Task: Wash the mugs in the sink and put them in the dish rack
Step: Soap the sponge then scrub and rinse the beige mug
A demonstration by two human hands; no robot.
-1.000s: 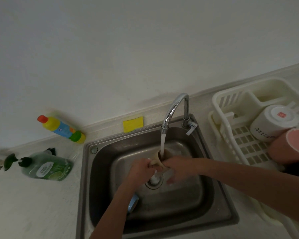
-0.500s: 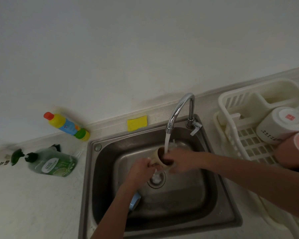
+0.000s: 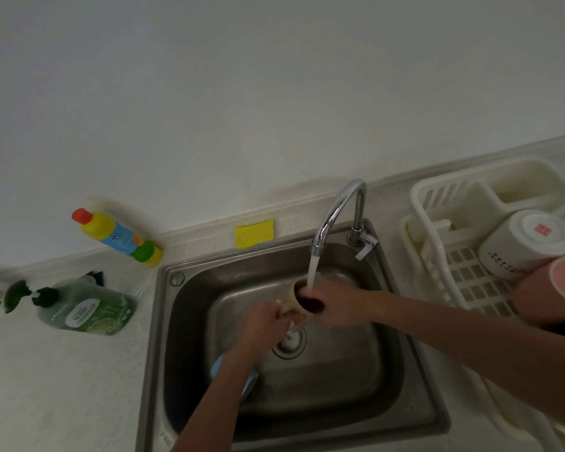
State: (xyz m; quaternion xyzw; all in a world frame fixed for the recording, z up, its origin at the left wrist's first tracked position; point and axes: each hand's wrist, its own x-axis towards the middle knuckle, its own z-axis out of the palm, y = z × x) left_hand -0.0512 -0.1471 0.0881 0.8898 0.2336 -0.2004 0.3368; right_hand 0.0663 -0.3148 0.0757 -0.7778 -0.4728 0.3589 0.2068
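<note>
Over the steel sink (image 3: 183, 324) I hold a beige mug (image 3: 296, 300) tilted under the running tap (image 3: 335, 210). My left hand (image 3: 265, 324) grips its handle side from below. My right hand (image 3: 331, 303) holds the mug at the rim, fingers reaching into its dark inside. Water streams onto the rim and my right hand. A light blue mug (image 3: 248, 383) lies low in the sink, mostly hidden behind my left forearm. In the white dish rack (image 3: 431, 243) at right, a white mug (image 3: 522, 243) and a pink mug (image 3: 548, 295) rest upside down.
A yellow sponge (image 3: 254, 233) leans behind the sink. On the counter at left lie a yellow bottle with a red cap (image 3: 118, 238) and a green dish-soap bottle (image 3: 85, 308). The sink drain (image 3: 289, 342) sits below the mug.
The mug has tilted and risen slightly under the stream, and my right hand's fingers have moved into its mouth. The view has shifted a little to the right.
</note>
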